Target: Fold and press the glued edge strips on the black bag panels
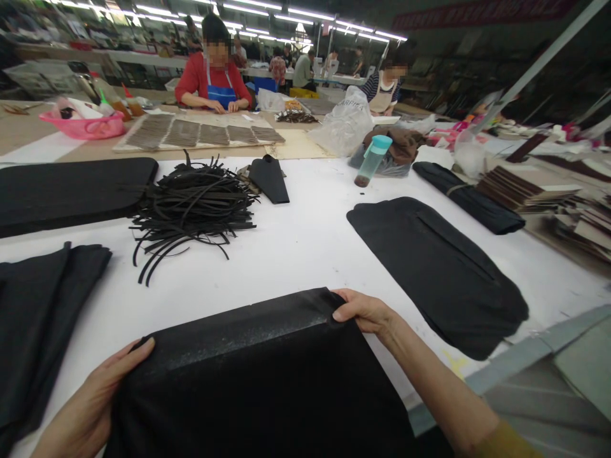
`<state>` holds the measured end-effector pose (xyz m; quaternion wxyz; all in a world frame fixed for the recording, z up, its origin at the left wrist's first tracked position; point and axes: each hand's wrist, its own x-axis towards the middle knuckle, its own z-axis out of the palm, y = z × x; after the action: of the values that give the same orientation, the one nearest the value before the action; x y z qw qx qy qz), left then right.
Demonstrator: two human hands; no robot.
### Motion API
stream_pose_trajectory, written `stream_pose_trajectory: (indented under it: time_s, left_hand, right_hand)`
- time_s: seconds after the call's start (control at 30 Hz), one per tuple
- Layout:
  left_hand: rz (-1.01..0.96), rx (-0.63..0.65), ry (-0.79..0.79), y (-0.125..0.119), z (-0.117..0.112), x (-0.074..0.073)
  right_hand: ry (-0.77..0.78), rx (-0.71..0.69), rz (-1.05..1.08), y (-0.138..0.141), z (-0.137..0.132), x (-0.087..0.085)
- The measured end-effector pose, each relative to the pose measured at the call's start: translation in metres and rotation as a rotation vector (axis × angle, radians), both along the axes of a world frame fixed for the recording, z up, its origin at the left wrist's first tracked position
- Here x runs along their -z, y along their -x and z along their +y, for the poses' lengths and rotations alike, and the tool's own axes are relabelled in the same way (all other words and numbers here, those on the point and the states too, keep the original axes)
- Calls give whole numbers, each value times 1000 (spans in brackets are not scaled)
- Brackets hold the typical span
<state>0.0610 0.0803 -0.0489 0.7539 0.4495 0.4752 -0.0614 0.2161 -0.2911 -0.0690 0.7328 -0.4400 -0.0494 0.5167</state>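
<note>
A stack of black fabric pieces (252, 375) lies at the near edge of the white table (305, 242). My left hand (95, 397) rests against the stack's left edge, fingers stretched along it with the thumb hidden under the cloth. At the far right corner of the stack, my right hand (365, 312) pinches the fabric, fingers curled over the edge.
A heap of thin black strips (191, 207) lies mid-table. Black pieces lie at left (71, 191), near left (38, 318) and right (436, 267). A teal bottle (372, 162) lies beyond, by a plastic bag (344, 127). Two people sit at the far table.
</note>
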Motion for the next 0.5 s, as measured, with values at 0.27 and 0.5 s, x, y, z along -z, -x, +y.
stream_pose_trajectory:
  time_s: [0.27,0.5]
  left_hand:
    - [4,13,-16,1,6,13]
    - [-8,45,3,4,16,27]
  right_hand:
    - [6,20,25,2,2,-2]
    - [15,12,41,1,1,0]
